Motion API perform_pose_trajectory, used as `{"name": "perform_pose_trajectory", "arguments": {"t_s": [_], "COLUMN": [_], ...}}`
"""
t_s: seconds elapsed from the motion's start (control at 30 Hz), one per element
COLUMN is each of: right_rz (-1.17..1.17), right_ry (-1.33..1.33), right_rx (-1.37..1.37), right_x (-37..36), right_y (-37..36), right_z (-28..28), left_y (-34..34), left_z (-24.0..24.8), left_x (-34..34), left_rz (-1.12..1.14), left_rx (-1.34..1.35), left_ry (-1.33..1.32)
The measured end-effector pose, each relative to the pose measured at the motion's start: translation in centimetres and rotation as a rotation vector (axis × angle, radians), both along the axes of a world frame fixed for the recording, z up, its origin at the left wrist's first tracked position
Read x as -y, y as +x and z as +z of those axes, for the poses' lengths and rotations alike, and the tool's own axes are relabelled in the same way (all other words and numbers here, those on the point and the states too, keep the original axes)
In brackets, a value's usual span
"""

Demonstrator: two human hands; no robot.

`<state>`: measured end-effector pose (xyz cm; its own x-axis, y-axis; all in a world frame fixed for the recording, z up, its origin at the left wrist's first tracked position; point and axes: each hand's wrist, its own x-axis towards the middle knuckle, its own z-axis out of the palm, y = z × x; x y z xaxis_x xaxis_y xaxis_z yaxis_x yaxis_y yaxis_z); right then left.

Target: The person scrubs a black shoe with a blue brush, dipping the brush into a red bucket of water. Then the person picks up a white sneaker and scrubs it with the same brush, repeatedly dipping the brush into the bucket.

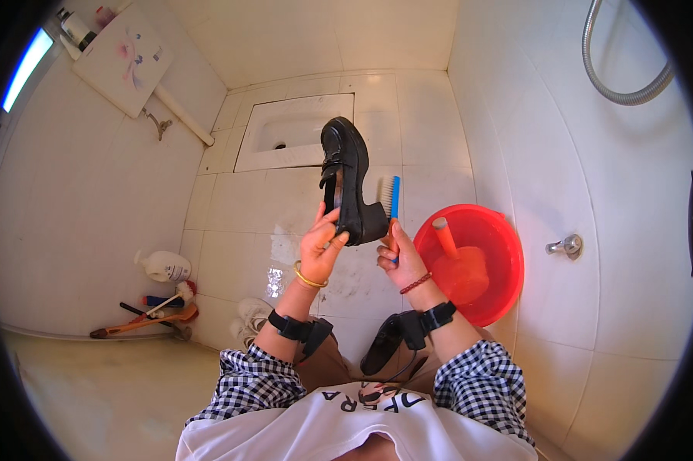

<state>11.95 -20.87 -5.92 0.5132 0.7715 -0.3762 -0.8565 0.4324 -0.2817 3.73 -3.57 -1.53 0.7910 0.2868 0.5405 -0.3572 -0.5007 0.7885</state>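
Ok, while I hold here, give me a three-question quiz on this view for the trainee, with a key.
1. Toe end or heel end: where does the left hand hold the glossy black, chunky-heeled shoe?
2. True or false: the right hand holds a blue-and-orange brush with pale bristles.
3. What is inside the red round plastic basin?
A) a white plastic bottle
B) a red plastic scoop
C) a silver metal hose

Key: 1. Heel end. 2. True. 3. B.
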Motion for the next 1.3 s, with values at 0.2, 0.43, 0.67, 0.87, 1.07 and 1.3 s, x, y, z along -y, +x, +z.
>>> {"name": "perform_pose_trajectory", "arguments": {"t_s": [0.2,0.43,0.67,0.87,1.07,1.3], "right_rz": [0.091,0.012,-0.130,-0.057,-0.289,0.085], "right_ry": [-0.071,-0.078,-0.441,-0.436,-0.918,-1.341], "right_rx": [0.056,0.514,1.205,1.134,1.251,1.923], "right_x": [-1.8,-1.3,0.1,-0.6,-0.8,-2.2], "right_y": [1.3,3.4,5.4,4.8,4.4,-0.2], "right_z": [0.9,2.7,6.8,5.6,6.2,8.0], "left_y": [-1.0,-1.7,-0.7,0.2,0.8,-0.1], "left_z": [2.1,0.2,-0.1,1.1,-1.3,-4.6], "left_x": [1.5,0.5,-1.5,-0.2,-0.4,-0.7], "left_rz": [0.000,0.062,-0.440,-0.643,-0.264,-0.101], "left_rx": [0.038,-0.073,-0.204,-0.202,-0.049,-0.118], "left_ry": [0.288,0.262,-1.178,-1.610,-1.390,-1.214]}}
